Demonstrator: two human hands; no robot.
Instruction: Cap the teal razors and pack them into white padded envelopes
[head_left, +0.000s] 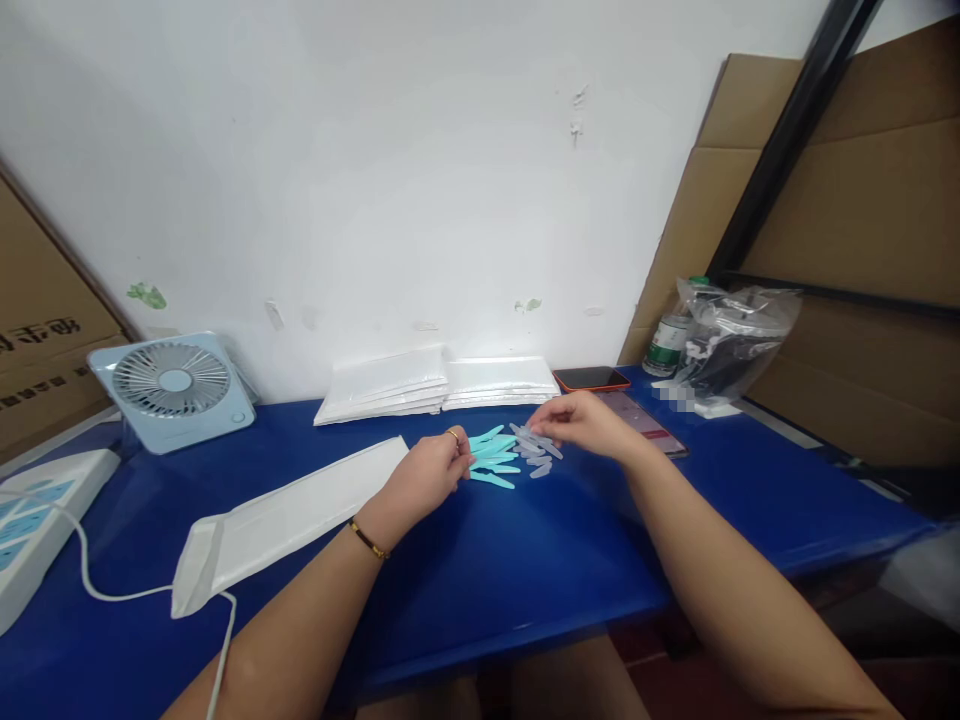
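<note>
My left hand (442, 462) is closed, fingertips pinched at the left end of a small pile of slim turquoise plastic sticks (495, 456). The fingers partly hide the stick they grip. Just right of that pile lie several short translucent plastic pieces (538, 447), tapered and overlapping. My right hand (576, 422) reaches in over them from the right, thumb and forefinger pinched on a translucent piece at the pile's upper edge. A long white padded envelope (300, 515) lies slanted on the blue table, its upper end beside my left hand.
Stacked white envelopes (386, 385) rest against the wall. A blue fan (176, 385) and a white power strip (52, 520) with a cable are at left. An orange-edged phone (592, 378), another phone-like slab (649, 425), a bottle (667, 343) and a clear bag (735, 340) are at right.
</note>
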